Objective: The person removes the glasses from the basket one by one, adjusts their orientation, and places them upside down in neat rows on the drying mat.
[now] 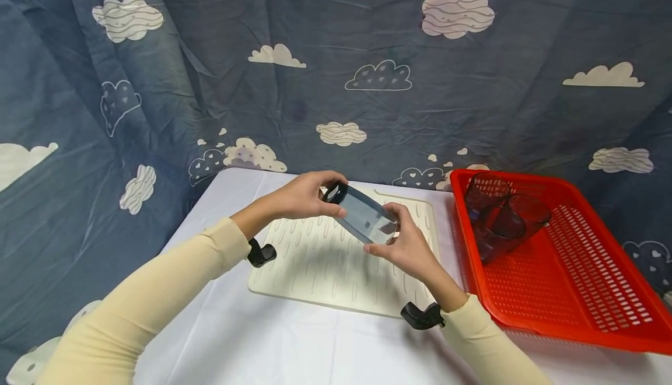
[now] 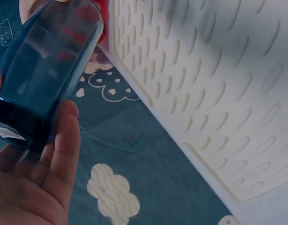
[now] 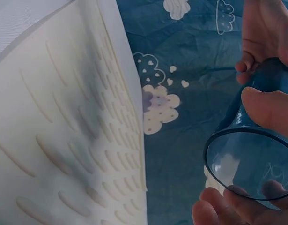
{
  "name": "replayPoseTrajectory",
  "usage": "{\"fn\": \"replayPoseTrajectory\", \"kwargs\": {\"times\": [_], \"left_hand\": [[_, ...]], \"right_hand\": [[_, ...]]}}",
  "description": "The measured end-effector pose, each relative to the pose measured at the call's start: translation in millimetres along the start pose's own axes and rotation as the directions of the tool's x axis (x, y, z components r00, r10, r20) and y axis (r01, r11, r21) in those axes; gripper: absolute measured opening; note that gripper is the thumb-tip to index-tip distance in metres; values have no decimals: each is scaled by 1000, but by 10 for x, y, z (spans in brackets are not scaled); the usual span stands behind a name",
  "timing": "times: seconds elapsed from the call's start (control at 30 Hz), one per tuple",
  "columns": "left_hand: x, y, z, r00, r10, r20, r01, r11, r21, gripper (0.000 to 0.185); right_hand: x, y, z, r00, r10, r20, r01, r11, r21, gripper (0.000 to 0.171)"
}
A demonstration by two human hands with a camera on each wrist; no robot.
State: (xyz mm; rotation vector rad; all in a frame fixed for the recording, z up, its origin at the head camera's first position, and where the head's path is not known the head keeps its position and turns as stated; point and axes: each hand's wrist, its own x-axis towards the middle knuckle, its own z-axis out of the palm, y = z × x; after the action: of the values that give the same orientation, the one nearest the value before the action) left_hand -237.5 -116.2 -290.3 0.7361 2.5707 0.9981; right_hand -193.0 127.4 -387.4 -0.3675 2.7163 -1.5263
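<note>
A blue-tinted drinking glass (image 1: 364, 214) is held tilted on its side above a cream ridged mat (image 1: 325, 280). My left hand (image 1: 307, 195) grips its thick dark base, where a small white label (image 2: 10, 133) shows in the left wrist view. At the other end, my right hand (image 1: 406, 242) holds the glass near its open rim, thumb on one side and fingers on the other. In the right wrist view the round rim (image 3: 249, 131) faces the camera, and nothing shows inside the glass.
To the right stands a red plastic basket (image 1: 530, 291) with perforated walls. Several dark tinted glasses (image 1: 501, 221) sit in its far left corner. A white cloth (image 1: 252, 338) covers the table under the mat. Behind hangs a dark blue curtain (image 1: 315, 17) with cloud prints.
</note>
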Motion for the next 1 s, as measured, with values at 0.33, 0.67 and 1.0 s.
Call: {"fn": "replayPoseTrajectory", "kwargs": {"times": [0.33, 0.67, 1.0], "left_hand": [[81, 238, -163, 998, 64, -1, -61, 959, 277, 58], [152, 331, -264, 999, -9, 38, -9, 899, 438, 62], [165, 59, -407, 994, -103, -29, 102, 828, 551, 62]], "right_hand": [[45, -79, -34, 994, 64, 90, -65, 998, 2, 87], [-18, -3, -102, 979, 69, 193, -65, 998, -24, 87], [-128, 80, -191, 974, -2, 228, 31, 992, -125, 69]]}}
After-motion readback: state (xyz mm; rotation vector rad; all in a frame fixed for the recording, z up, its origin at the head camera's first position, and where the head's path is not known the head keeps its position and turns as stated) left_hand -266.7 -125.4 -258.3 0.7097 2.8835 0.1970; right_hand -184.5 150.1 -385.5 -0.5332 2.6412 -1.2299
